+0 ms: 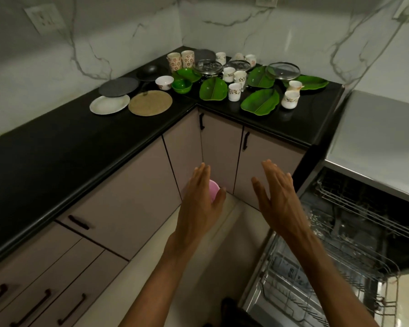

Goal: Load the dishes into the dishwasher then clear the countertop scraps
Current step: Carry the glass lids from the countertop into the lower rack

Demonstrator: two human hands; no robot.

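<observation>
Dishes crowd the corner of the black countertop (57, 147): green leaf-shaped plates (260, 101), white patterned cups (234, 91), a white bowl (164, 82), a green bowl (181, 85), glass lids (283, 70), a white plate (109, 104), a dark plate (118, 87) and a round woven mat (150, 102). The dishwasher (340, 244) stands open at lower right with bare wire racks. My left hand (200, 199) and right hand (278, 197) hover palms down with straight fingers before the cabinets. A pink round object (213, 190) shows between my left thumb and fingers; whether they touch is unclear.
Beige cabinet doors and drawers with black handles (245, 140) run under the counter. A grey appliance top (376, 138) sits above the dishwasher. Marble walls carry sockets (44, 17). Pale floor lies between the cabinets and the dishwasher door.
</observation>
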